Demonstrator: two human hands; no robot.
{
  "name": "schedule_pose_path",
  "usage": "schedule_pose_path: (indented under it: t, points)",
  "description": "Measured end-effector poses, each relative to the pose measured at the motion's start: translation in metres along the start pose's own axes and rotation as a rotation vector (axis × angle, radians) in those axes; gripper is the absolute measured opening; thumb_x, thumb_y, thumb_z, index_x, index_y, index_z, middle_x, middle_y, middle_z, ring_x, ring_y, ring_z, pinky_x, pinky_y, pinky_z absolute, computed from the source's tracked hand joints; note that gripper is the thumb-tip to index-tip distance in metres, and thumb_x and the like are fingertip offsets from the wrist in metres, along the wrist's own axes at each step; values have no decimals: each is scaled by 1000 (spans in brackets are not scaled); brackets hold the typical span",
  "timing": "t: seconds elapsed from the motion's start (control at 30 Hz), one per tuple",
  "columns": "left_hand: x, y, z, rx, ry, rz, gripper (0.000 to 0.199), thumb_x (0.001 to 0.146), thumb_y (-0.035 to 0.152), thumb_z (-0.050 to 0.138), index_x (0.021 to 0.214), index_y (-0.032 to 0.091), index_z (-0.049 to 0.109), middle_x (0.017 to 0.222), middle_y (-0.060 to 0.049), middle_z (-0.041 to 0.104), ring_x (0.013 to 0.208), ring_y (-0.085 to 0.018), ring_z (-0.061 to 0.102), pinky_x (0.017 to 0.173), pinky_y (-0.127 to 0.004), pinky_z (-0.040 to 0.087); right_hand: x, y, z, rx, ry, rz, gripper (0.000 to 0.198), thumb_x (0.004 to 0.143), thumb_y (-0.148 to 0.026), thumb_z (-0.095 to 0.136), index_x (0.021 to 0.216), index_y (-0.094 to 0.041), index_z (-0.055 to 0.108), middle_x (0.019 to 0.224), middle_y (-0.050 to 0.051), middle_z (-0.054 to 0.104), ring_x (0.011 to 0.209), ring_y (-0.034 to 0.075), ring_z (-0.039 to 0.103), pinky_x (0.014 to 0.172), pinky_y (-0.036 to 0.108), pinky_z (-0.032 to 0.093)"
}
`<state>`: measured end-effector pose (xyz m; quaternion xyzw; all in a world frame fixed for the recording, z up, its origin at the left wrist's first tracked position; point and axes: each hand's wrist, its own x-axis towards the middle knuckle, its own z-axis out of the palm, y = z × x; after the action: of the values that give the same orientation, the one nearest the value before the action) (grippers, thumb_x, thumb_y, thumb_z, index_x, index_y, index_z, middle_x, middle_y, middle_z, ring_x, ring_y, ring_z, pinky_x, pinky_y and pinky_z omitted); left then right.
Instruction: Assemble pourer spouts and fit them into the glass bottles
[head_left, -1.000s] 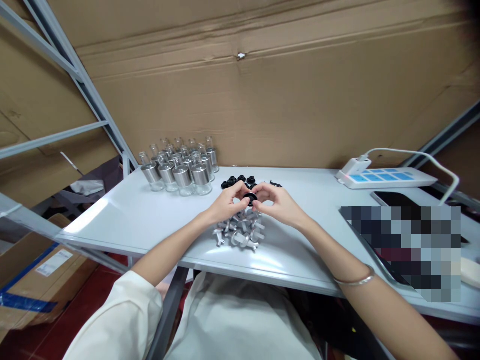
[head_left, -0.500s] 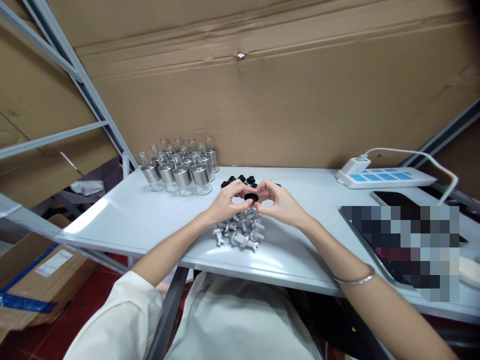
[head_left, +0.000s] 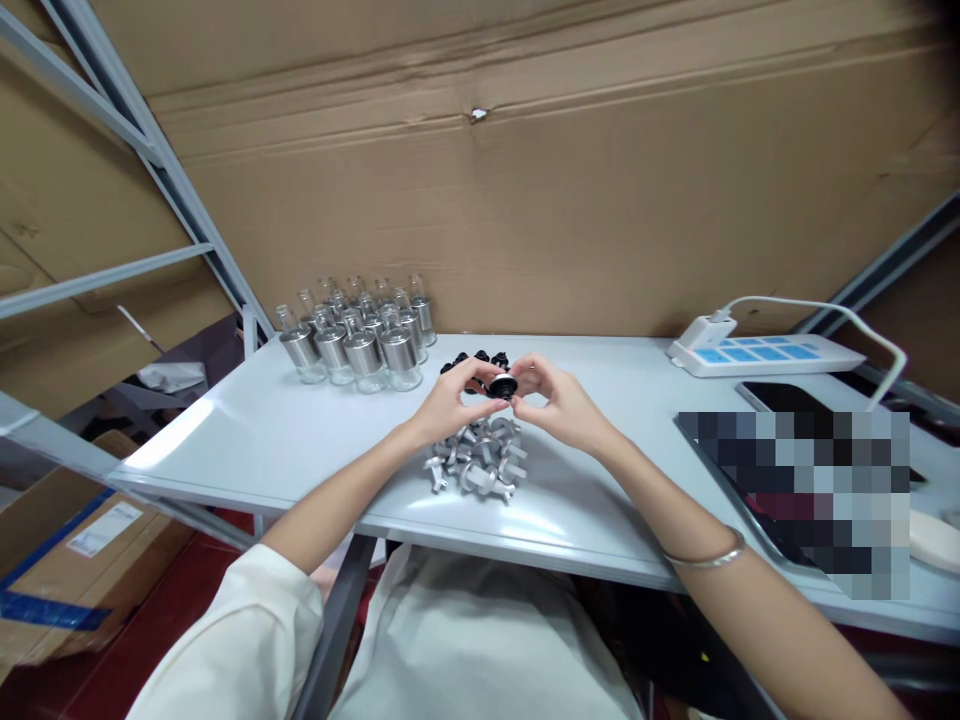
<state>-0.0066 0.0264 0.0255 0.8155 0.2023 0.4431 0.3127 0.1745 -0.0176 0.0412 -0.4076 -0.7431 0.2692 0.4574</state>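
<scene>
My left hand (head_left: 455,400) and my right hand (head_left: 559,403) meet over the table, both closed on a small round black stopper (head_left: 504,386) with a pale metallic rim. Fingertips pinch it from either side, thumbs below. Just under the hands lies a heap of silver metal pourer pieces (head_left: 480,465) on the tabletop. Behind the hands, several more black stoppers (head_left: 481,357) sit in a cluster, partly hidden by my fingers.
Several glass bottles with metal sleeves (head_left: 365,355) stand upright at the back left of the white table (head_left: 300,450). To the right are a power strip (head_left: 780,355) with a plugged-in charger, a phone (head_left: 772,395) and a blurred-out item. Cardboard (head_left: 570,220) lines the back.
Between my fingers the black stopper has tilted, so its pale rim and stepped side now show. Both hands stay in nearly the same place.
</scene>
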Motion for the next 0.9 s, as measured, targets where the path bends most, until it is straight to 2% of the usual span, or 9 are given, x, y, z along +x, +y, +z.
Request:
schedule_pose_path:
  t: [0.23, 0.37, 0.6, 0.8, 0.9]
  points:
    - [1, 2, -3, 128, 43, 108, 33, 76, 20, 67, 109, 19, 62, 95, -5, 56, 87, -12, 56, 78, -24, 50, 2, 1, -4, -182, 74, -129, 24, 70, -23, 60, 94, -20, 55, 93, 6, 68, 85, 20, 63, 73, 33, 52]
    - [2, 0, -3, 127, 52, 142, 35, 76, 19, 67, 111, 21, 62, 95, -3, 54, 85, -10, 55, 77, -23, 50, 2, 2, -5, -230, 94, -196, 28, 69, -22, 64, 96, -20, 55, 97, 7, 67, 86, 20, 63, 71, 34, 52]
    - [1, -1, 0, 80, 67, 130, 39, 77, 20, 67, 114, 20, 57, 101, -5, 55, 93, -13, 55, 80, -24, 52, 0, 4, -4, -285, 139, -212, 21, 70, -24, 65, 89, -20, 57, 86, 4, 69, 70, 16, 62, 68, 31, 52]
    - [1, 0, -1, 121, -3, 146, 36, 80, 25, 65, 115, 22, 58, 107, -7, 58, 99, -15, 58, 87, -29, 50, 0, 3, -4, -301, 151, -224, 17, 70, -22, 63, 85, -21, 57, 80, 2, 70, 71, 16, 64, 68, 29, 52]
    - [1, -1, -3, 156, 8, 145, 34, 80, 24, 66, 113, 22, 61, 104, -7, 62, 98, -15, 60, 90, -31, 48, 0, 4, -4, -313, 148, -220, 16, 70, -23, 63, 85, -21, 58, 80, 2, 70, 71, 16, 64, 67, 29, 52]
